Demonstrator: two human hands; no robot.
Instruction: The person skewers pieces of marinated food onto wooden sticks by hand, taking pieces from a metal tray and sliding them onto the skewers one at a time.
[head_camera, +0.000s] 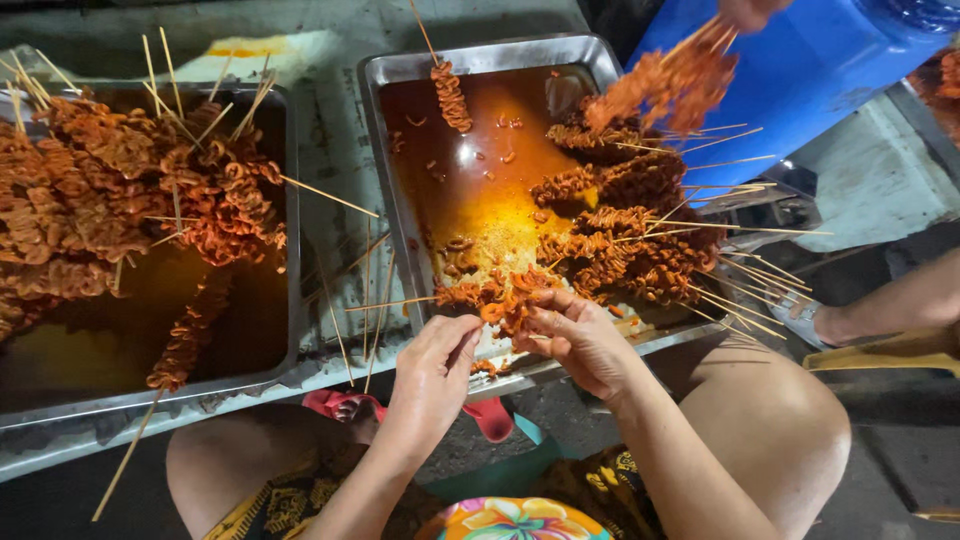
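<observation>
Head view, near edge first: person's bare knees w/ a patterned cloth between them, red sandal on the floor below the table edge.

Left hand is half curled, fingertips pinching the bare end of a thin wooden stick that runs out to the left. Right hand is curled too, thumb and fingers closed around a lump of orange marinated meat threaded on that same stick. Meat sits between the two hands, touching right fingertips, just above the near rim of the right steel tray.

Inside that tray: pool of orange-brown sauce in the middle, pile of finished skewers on the right side, sticks pointing out to the right, well within reach of the right hand. One lone skewer leans at the tray's far end.

Left steel tray stands apart to the left, heaped w/ more coiled skewers, sticks poking up. Loose bare sticks lie in the gap between trays.

Far right: another person's hand lifts a bunch of skewers in front of a blue tub; their foot in a sandal shows lower right.
</observation>
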